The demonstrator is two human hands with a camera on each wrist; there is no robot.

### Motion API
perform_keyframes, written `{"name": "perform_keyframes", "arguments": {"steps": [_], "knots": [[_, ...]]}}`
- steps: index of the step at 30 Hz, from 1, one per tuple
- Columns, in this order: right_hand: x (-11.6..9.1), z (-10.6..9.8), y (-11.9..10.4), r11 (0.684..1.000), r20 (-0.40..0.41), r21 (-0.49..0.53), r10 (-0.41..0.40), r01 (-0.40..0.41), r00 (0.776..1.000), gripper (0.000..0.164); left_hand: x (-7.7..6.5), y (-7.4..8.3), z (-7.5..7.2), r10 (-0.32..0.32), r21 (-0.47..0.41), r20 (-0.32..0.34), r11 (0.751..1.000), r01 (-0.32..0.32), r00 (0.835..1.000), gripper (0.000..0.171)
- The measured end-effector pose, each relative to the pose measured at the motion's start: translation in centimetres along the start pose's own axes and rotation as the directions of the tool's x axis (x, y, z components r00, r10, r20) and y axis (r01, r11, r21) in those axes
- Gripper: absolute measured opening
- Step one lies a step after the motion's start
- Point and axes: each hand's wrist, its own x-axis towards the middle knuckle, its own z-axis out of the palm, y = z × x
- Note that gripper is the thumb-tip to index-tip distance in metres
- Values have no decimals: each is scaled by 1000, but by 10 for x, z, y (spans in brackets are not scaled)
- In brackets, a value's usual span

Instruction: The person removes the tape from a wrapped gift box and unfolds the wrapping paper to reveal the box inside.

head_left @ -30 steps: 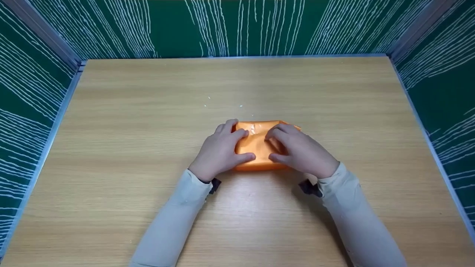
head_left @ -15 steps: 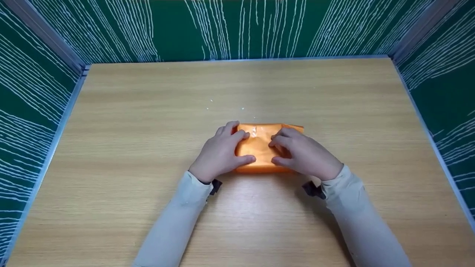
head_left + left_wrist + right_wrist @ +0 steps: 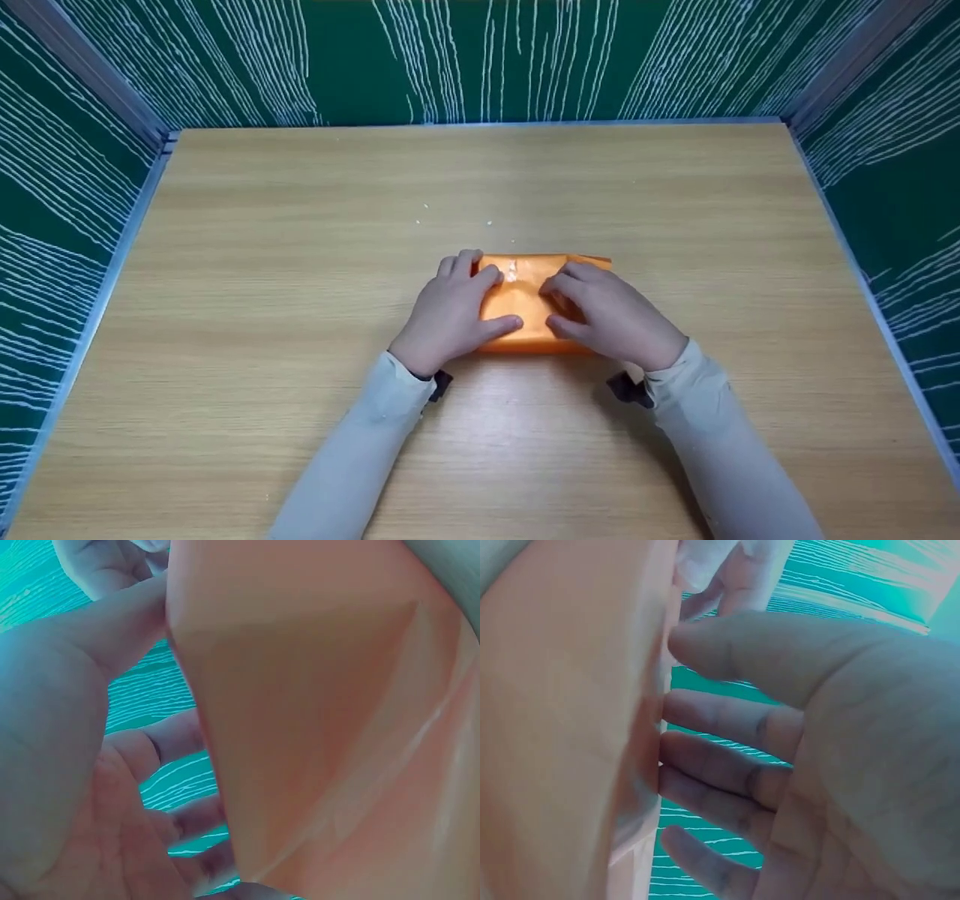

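Note:
An orange wrapped package [image 3: 514, 304], glossy and oblong, lies on the table between the two hands. My left hand [image 3: 451, 311] holds its left end, with thumb and index finger over the top and other fingers toward the far edge. In the left wrist view, creased folds of the wrapping [image 3: 300, 727] show at that end. My right hand [image 3: 611, 311] is at the other end, thumb and fingers apart. In the right wrist view its fairly straight fingers [image 3: 712, 757] touch the wrapping [image 3: 562, 720] with their tips. A corner sticks out behind that hand.
The wooden table [image 3: 300, 225] has a few small white specks [image 3: 490, 223] beyond the package. Green walls [image 3: 352, 60] with white streaks enclose its back and sides. A dark wrist mount [image 3: 630, 390] sits under the right sleeve.
The right fingers have shifted slightly over the package's right end, and its top looks flatter than before. The left hand keeps its hold; the view has tilted a little.

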Motion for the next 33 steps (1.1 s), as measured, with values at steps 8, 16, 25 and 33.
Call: {"name": "perform_keyframes", "arguments": {"steps": [8, 16, 25, 33], "knots": [[-1, 0, -1, 999, -19, -18, 33, -33, 999, 40, 1, 4, 3, 19, 34, -11, 999, -19, 1000, 62], [0, -6, -5, 996, -61, -84, -2, -3, 998, 39, 1, 7, 4, 9, 48, -21, 999, -8, 1000, 61], [10, -23, -16, 975, -84, -217, 30, -48, 996, 32, 0, 6, 7, 22, 56, -39, 998, -20, 999, 60], [35, -22, -19, 965, 8, -262, 27, -24, 1000, 32, 0, 6, 6, 5, 36, -17, 999, -5, 1000, 60]]}}
